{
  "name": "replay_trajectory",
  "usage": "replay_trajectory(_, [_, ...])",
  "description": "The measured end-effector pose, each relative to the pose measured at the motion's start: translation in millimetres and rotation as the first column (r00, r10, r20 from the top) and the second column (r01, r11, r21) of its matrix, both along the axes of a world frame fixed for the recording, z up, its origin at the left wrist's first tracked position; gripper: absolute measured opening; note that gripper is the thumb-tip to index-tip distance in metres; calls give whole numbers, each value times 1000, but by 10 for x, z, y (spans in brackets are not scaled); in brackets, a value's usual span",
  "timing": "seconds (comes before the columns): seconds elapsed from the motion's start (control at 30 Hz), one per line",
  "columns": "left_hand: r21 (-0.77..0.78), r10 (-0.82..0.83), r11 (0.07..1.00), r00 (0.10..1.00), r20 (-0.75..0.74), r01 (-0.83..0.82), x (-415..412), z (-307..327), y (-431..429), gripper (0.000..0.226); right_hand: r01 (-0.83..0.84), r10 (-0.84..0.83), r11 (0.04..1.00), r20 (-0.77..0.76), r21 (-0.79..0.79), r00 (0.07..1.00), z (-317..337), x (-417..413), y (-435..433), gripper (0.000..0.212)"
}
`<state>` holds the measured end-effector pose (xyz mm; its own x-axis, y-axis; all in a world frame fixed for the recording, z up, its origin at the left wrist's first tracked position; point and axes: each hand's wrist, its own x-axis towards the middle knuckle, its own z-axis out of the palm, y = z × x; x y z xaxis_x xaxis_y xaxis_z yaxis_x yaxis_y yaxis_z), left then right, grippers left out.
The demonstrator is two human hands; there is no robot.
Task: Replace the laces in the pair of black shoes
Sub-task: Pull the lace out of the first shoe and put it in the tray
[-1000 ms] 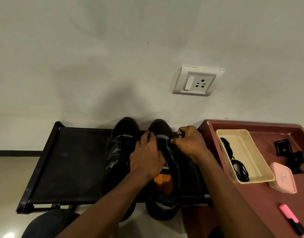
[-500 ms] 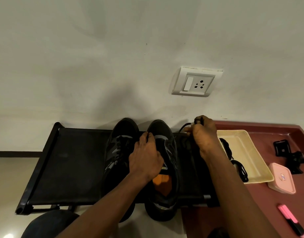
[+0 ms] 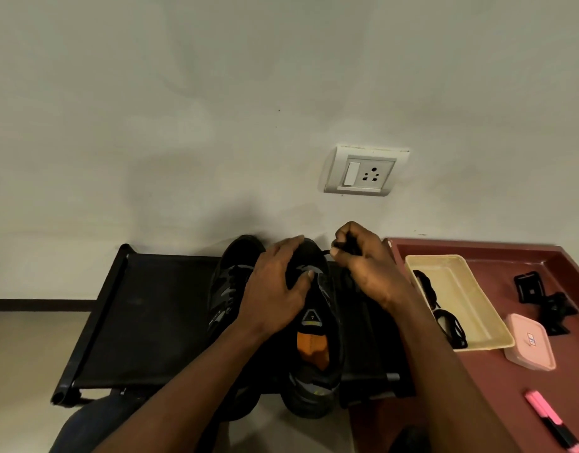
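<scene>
shoes (image 3: pixel 281 322) on rack (image 3: pixel 151 322), tray (image 3: pixel 458 302) to their right

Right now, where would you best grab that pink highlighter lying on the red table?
Probably across the middle of its barrel, coming straight down from above. The pink highlighter lies flat on the red table with bare surface along both long sides, leaving room to pinch its narrow width.
</scene>
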<state>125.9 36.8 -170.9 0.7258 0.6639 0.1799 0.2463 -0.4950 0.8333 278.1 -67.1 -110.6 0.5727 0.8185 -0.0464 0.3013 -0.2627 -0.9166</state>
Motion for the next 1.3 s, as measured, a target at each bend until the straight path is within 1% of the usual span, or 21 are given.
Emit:
replay_trajectory(0.1, [-54,-17,998,995,99,23,-41,83,-18,37,-42,42,999,36,5,999,19,-129,-20,28])
replay_trajectory(0.23, [-233,-12,971,988,151,48,-113,163,-95,14,-36,35,999,69,16,997,-32,-255,-46,35])
replay_trajectory(0.3, [-356,54,934,982,183,15,-171,208,-126,12,46,-48,999,179,15,983,-72,-332,-57,32])
replay_trajectory(0.37, [-489,124,872,971,203,-9,-248,260,-161,9,190,-173,982,395,-3,902,-84,-432,-80,29])
replay_trajectory(0.4, [-537,160,844,964,213,-21,-283,277,-175,9,273,-257,962,455,31,853,-72,-484,-98,29])
replay_trajectory(0.43, [-566,201,823,954,223,-41,-323,301,-187,9,346,-344,934,459,82,819,-33,-550,-119,25])
replay_trajectory(0.5, [-579,278,810,932,234,-96,-393,338,-199,9,428,-439,896,371,115,819,42,-677,-173,11])
replay_trajectory(0.53, [-564,293,818,925,242,-112,-424,360,-208,8,429,-429,901,288,69,856,70,-742,-192,16])
replay_trajectory(0.6, [-498,254,862,931,263,-94,-481,395,-254,5,370,-370,926,14,-81,929,86,-867,-217,32])
replay_trajectory(0.63, [-445,208,893,940,269,-70,-514,403,-292,6,323,-342,937,-163,-132,926,94,-924,-231,37])
replay_trajectory(0.7, [-293,91,956,961,262,-11,-583,411,-386,9,246,-283,959,-487,-140,826,98,-999,-275,39])
replay_trajectory(0.77, [-151,-24,987,975,222,58,-640,408,-472,11,236,-226,968,-681,-81,696,97,-1041,-322,33])
replay_trajectory(0.83, [-48,-79,995,979,191,89,-689,410,-531,10,247,-213,968,-690,-51,692,95,-1079,-374,28])
replay_trajectory(0.9, [30,-36,999,976,216,31,-716,412,-558,13,249,-231,967,-577,-49,784,109,-1099,-434,28])
replay_trajectory(0.97, [-19,35,999,965,261,-31,-721,428,-555,31,215,-222,974,-465,-70,857,180,-1079,-520,29])
replay_trajectory(1.0, [-123,27,992,961,276,7,-715,448,-548,41,162,-179,984,-469,-78,865,230,-1059,-565,29])
replay_trajectory(1.03, [-253,-9,963,952,305,90,-704,472,-551,47,91,-115,993,-519,-70,847,287,-1043,-607,30])
replay_trajectory(1.1, [-434,-83,860,911,403,270,-683,491,-590,46,-32,40,999,-670,24,741,394,-1031,-667,29])
replay_trajectory(1.2, [-521,-113,759,868,484,390,-619,448,-709,31,-30,217,970,-806,241,551,491,-1014,-694,21])
replay_trajectory(1.23, [-533,-106,757,875,473,379,-604,418,-746,31,15,252,954,-832,299,494,500,-1007,-695,20])
replay_trajectory(1.3, [-462,-114,827,900,421,321,-571,355,-779,30,158,282,911,-856,380,433,505,-965,-685,22])
